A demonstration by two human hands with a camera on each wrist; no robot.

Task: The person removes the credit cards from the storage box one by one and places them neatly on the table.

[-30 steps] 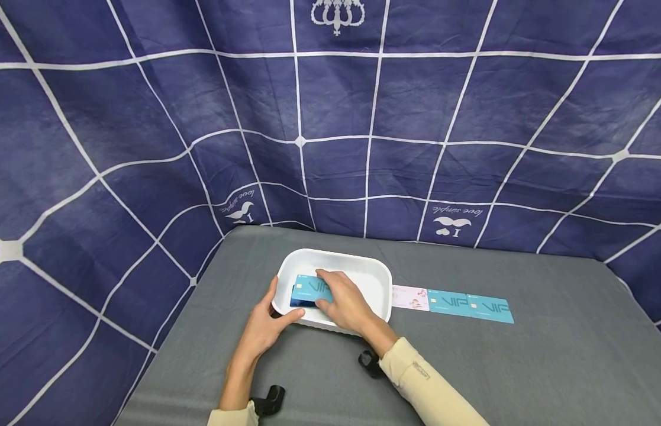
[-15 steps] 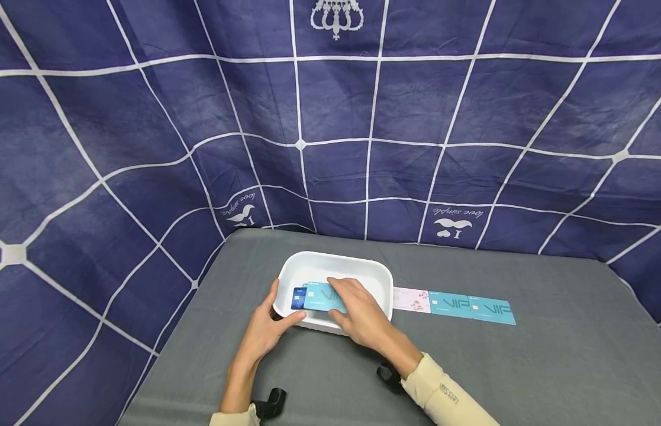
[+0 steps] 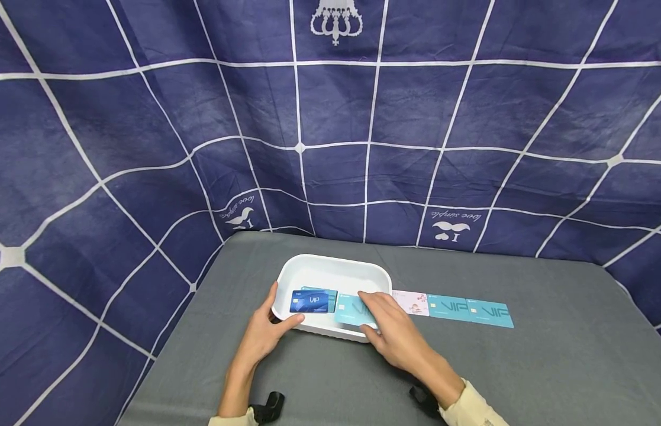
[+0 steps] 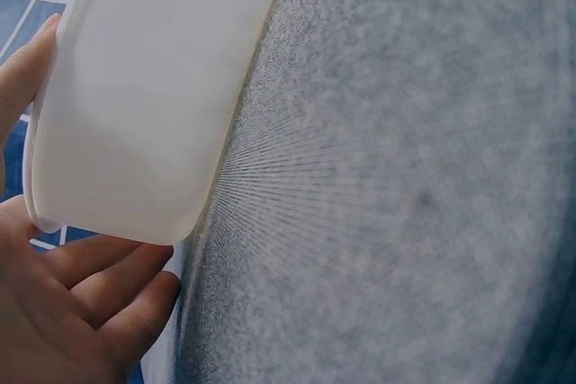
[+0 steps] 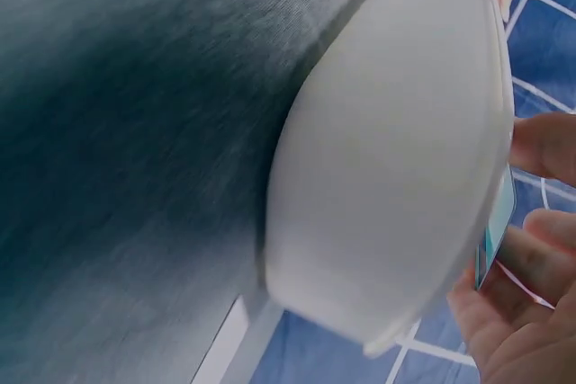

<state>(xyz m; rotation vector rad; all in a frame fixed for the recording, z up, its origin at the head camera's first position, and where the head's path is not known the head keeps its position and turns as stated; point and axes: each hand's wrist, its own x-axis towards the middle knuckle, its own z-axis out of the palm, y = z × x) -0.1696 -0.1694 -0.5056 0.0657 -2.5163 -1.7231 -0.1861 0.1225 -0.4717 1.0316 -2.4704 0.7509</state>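
Head view: right hand (image 3: 396,332) pinches teal card (image 3: 350,310), left hand (image 3: 260,334) grips white tray (image 3: 338,273)

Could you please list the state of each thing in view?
White rounded-rectangular plastic tray: upright, on grey fabric.
Dark blue rectangular card: in tray, uncovered.
Light blue rectangular card: partly under it.
Held light blue card: pinched over tray.
Pink rectangular card: flat on fabric.
Two other light blue cards: flat beside it.
Left hand: gripping tray.
Right hand: pinching held card.

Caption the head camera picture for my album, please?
Right hand holding a light-blue card over a white tray, left hand gripping its left end, three cards in a row outside.
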